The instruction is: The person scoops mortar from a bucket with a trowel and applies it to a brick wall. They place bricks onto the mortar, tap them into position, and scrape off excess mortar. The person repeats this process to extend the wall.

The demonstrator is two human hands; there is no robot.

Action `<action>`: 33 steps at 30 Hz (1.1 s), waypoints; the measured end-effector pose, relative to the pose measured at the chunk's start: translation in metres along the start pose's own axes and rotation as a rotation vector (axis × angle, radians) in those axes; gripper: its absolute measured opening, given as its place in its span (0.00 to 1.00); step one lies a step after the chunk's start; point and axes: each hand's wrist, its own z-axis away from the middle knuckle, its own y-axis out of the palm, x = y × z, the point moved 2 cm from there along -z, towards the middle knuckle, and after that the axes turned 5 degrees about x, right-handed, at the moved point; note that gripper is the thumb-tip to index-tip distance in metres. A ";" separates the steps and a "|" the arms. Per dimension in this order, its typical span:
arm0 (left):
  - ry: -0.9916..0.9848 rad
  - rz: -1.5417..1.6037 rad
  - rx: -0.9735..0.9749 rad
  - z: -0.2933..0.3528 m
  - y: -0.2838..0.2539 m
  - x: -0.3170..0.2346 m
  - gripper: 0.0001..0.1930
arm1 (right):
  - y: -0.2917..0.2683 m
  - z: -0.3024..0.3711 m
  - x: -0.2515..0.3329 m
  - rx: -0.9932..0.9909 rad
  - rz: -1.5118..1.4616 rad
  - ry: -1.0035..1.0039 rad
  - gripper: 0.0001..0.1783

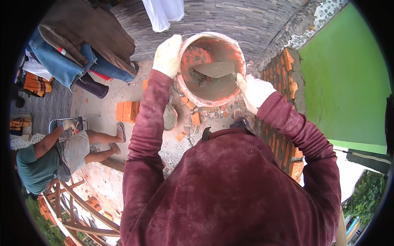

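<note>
In front of me is a tilted reddish-orange bucket (212,101), its mouth turned toward me and its inside smeared with grey mortar (209,91). My left hand (168,56), in a whitish work glove, is closed on the bucket's left rim. At the opposite side, my gloved right hand (255,92) grips a trowel (216,69). Its mortar-coated blade reaches into the bucket, while most of the handle is hidden by my fingers. Below the bucket, a smaller container of grey mortar (169,117) stands on the floor, partly behind my left sleeve.
Orange bricks (127,111) and broken pieces (195,119) lie on the floor. A partly built brick wall (283,78) runs along my right beside a green wall (344,82). Clothes (88,37) hang at upper left. Another person (57,158) sits at far left near a wooden frame (78,209).
</note>
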 end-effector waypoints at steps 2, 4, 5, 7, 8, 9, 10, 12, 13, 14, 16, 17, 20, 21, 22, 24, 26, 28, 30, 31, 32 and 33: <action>-0.030 0.054 0.035 -0.002 -0.003 -0.007 0.06 | 0.006 -0.005 0.003 0.006 0.012 0.054 0.29; -0.120 0.208 0.039 0.002 0.002 -0.004 0.07 | 0.009 0.000 0.004 0.072 0.044 0.062 0.29; -0.087 0.139 0.017 0.003 -0.001 -0.013 0.07 | 0.008 0.013 0.001 0.129 0.072 0.038 0.30; 0.005 0.025 -0.012 0.001 -0.005 -0.020 0.08 | -0.004 0.026 -0.003 0.193 0.113 0.019 0.29; 0.001 0.014 -0.014 0.000 -0.007 -0.020 0.08 | -0.008 0.023 -0.004 0.113 0.098 0.019 0.29; -0.004 0.002 -0.013 -0.001 -0.010 -0.020 0.08 | -0.009 0.019 -0.005 0.033 0.081 0.020 0.29; 0.000 0.020 0.003 -0.001 -0.002 -0.029 0.08 | -0.010 0.026 -0.008 -0.028 0.068 0.048 0.29; -0.028 0.141 -0.022 -0.001 -0.006 -0.048 0.08 | -0.012 0.023 -0.002 -0.051 0.124 0.121 0.28; -0.031 0.134 -0.006 -0.001 -0.001 -0.047 0.08 | -0.005 0.030 0.000 -0.028 0.100 0.095 0.28; -0.028 0.131 0.013 -0.003 0.003 -0.044 0.08 | 0.000 0.036 0.003 -0.007 0.075 0.077 0.27; -0.082 0.219 0.052 0.005 0.007 -0.034 0.10 | 0.014 0.033 0.003 0.170 -0.037 0.027 0.27; -0.145 0.350 0.063 0.009 0.007 -0.033 0.12 | 0.013 0.032 0.008 0.149 -0.044 0.117 0.27; 0.262 0.099 0.015 0.008 0.022 -0.068 0.09 | 0.030 0.018 0.003 0.221 -0.255 0.417 0.24; 0.534 -0.186 -0.041 0.010 0.030 -0.081 0.08 | 0.040 0.019 -0.001 0.263 -0.265 0.349 0.24; 0.190 0.221 0.148 0.009 0.041 -0.101 0.04 | 0.059 0.018 -0.008 0.283 -0.333 0.331 0.25; 0.303 0.183 0.226 0.011 0.060 -0.127 0.03 | 0.091 0.018 -0.014 0.318 -0.473 0.289 0.25; 0.223 0.234 0.239 0.017 0.071 -0.123 0.03 | 0.075 0.029 -0.026 0.462 -0.821 0.275 0.28; 0.217 0.230 0.212 0.019 0.081 -0.121 0.07 | 0.072 0.044 -0.036 0.666 -1.372 0.379 0.26; 0.090 0.295 0.261 0.018 0.091 -0.120 0.09 | 0.099 0.055 -0.045 0.678 -1.743 0.294 0.25; -0.026 0.347 0.238 0.017 0.101 -0.115 0.14 | 0.120 0.058 -0.053 0.672 -1.927 0.243 0.24; -0.077 0.365 0.232 0.013 0.111 -0.115 0.15 | 0.147 0.059 -0.061 0.762 -2.105 0.206 0.23; -0.130 0.388 0.221 0.009 0.123 -0.113 0.16 | 0.167 0.065 -0.068 0.748 -2.275 0.166 0.23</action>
